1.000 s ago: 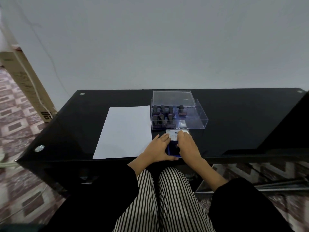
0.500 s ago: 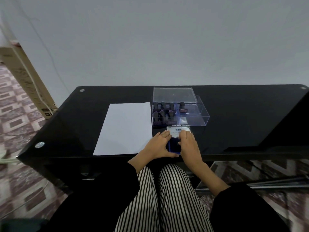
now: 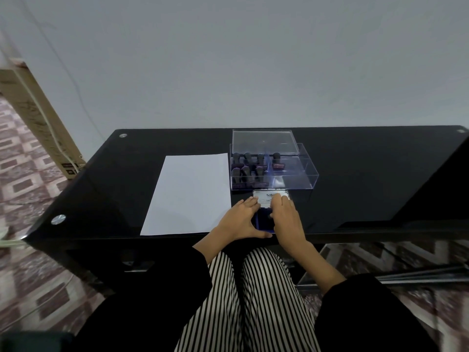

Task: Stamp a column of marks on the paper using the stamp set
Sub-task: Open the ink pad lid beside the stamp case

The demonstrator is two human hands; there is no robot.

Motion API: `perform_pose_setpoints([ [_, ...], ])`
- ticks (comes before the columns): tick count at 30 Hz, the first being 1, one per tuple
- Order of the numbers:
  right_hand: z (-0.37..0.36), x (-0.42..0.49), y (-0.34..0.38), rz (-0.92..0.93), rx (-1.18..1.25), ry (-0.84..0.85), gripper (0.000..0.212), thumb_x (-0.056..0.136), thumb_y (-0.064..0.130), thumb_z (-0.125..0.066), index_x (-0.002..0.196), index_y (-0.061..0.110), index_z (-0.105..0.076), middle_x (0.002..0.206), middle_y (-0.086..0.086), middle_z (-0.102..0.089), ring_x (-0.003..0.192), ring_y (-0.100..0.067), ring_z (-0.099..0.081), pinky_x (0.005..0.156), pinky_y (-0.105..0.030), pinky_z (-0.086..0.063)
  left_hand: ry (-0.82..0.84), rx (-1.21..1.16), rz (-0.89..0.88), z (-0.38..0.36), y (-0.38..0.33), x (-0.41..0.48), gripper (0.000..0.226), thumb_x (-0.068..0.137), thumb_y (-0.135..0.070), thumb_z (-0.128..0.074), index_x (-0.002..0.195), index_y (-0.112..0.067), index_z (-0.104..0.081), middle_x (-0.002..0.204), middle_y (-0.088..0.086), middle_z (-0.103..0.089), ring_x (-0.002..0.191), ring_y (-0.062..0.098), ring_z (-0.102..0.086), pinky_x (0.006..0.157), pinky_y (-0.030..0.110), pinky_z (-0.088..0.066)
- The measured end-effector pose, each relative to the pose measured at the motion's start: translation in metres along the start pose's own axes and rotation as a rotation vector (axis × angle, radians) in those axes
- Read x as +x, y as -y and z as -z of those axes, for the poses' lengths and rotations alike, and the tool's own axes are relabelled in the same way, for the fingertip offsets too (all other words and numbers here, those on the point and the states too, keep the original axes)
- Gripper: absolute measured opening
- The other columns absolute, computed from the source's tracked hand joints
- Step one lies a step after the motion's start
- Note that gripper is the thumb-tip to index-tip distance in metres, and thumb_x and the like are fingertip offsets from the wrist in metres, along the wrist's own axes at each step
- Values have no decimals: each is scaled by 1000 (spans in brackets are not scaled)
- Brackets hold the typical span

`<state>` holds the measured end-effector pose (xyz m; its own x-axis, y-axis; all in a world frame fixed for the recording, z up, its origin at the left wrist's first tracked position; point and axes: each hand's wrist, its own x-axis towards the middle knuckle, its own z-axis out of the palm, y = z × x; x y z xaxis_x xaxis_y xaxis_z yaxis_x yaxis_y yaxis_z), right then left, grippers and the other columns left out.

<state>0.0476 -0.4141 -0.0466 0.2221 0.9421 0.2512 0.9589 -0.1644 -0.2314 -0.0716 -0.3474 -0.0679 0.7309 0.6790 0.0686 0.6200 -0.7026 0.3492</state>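
A blank white paper (image 3: pixel 189 194) lies on the black glass table (image 3: pixel 368 174). To its right stands a clear stamp box (image 3: pixel 302 171) holding several dark-handled stamps (image 3: pixel 247 171). Just in front of the box sits an ink pad (image 3: pixel 264 221) with its blue pad showing and its white lid (image 3: pixel 265 195) raised at the far end. My left hand (image 3: pixel 238 219) holds the pad's base, fingers along its left side and thumb along the front edge. My right hand (image 3: pixel 286 219) grips the lid, fingers over it and thumb beneath.
The box's clear cover (image 3: pixel 264 142) lies flat behind it. A tall cardboard carton (image 3: pixel 38 118) leans against the wall at the left. The table's front edge runs just below my hands, with my striped trousers under it.
Both hands stay on the ink pad in much the same grip. Only the view shifts slightly.
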Motion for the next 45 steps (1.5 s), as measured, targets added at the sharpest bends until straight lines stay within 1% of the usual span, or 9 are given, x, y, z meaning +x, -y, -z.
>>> perform_pose_setpoints([
  [5, -9, -12, -5, 72, 117, -162, 29, 63, -14, -72, 78, 3, -54, 72, -11, -56, 62, -23, -54, 51, -23, -34, 10, 7, -4, 0, 0, 1, 97, 66, -71, -60, 136, -6, -43, 147, 7, -39, 137, 16, -31, 113, 30, -22],
  [11, -4, 0, -3, 9, 47, -22, 17, 91, -2, -44, 106, 4, -48, 103, -11, -53, 84, -16, -42, 66, -25, -30, 14, 17, 10, 3, 0, 1, 86, 71, -60, -69, 131, -4, -47, 143, 7, -42, 132, 19, -36, 108, 26, -25],
  [14, 0, 7, -1, 5, 8, 38, 20, 91, -1, -47, 110, 6, -44, 111, -9, -50, 98, -19, -48, 69, -25, -32, 35, -1, 26, 4, -1, 1, 93, 64, -70, -62, 130, -6, -49, 138, 6, -46, 125, 21, -43, 104, 28, -31],
  [21, -13, -13, -9, 81, 133, -203, 31, 60, -14, -73, 76, 3, -53, 71, -10, -56, 60, -23, -53, 52, -22, -34, 30, -6, 30, 9, -6, -1, 89, 67, -64, -67, 131, -6, -48, 138, 7, -46, 123, 21, -43, 102, 26, -30],
  [28, -8, -4, -4, 20, 96, -64, 15, 86, -6, -51, 98, 3, -51, 97, -13, -55, 88, -24, -52, 65, -26, -32, 64, -18, 70, 10, -6, -1, 96, 61, -71, -63, 128, -3, -50, 136, 9, -47, 123, 23, -45, 103, 30, -30],
  [32, 1, 9, -1, -9, 31, 49, 24, 88, -4, -50, 109, 6, -44, 111, -10, -50, 102, -22, -49, 69, -24, -30, 55, -12, 83, 5, -5, 3, 103, 53, -81, -49, 125, -8, -52, 130, 3, -50, 112, 20, -50, 99, 33, -39],
  [38, -4, -8, -3, 9, 122, -59, 15, 87, -4, -51, 100, 3, -51, 98, -11, -54, 90, -24, -51, 66, -28, -37, 61, -16, 68, 10, -6, 0, 88, 63, -68, -66, 123, -5, -54, 129, 6, -51, 113, 21, -50, 99, 31, -37],
  [40, -8, -12, -4, 20, 162, -97, 13, 82, -7, -55, 91, 2, -53, 90, -12, -56, 82, -26, -53, 64, -33, -43, 47, -31, 59, 10, -7, 0, 92, 58, -75, -57, 119, -5, -56, 123, 6, -54, 108, 21, -53, 98, 32, -39],
  [45, -6, -9, -3, 39, 152, -93, 15, 81, -11, -54, 88, 2, -52, 87, -13, -54, 76, -21, -45, 61, -29, -34, 18, -30, 21, 9, -4, 0, 77, 67, -58, -73, 119, -5, -56, 124, 5, -53, 106, 18, -50, 98, 29, -38],
])
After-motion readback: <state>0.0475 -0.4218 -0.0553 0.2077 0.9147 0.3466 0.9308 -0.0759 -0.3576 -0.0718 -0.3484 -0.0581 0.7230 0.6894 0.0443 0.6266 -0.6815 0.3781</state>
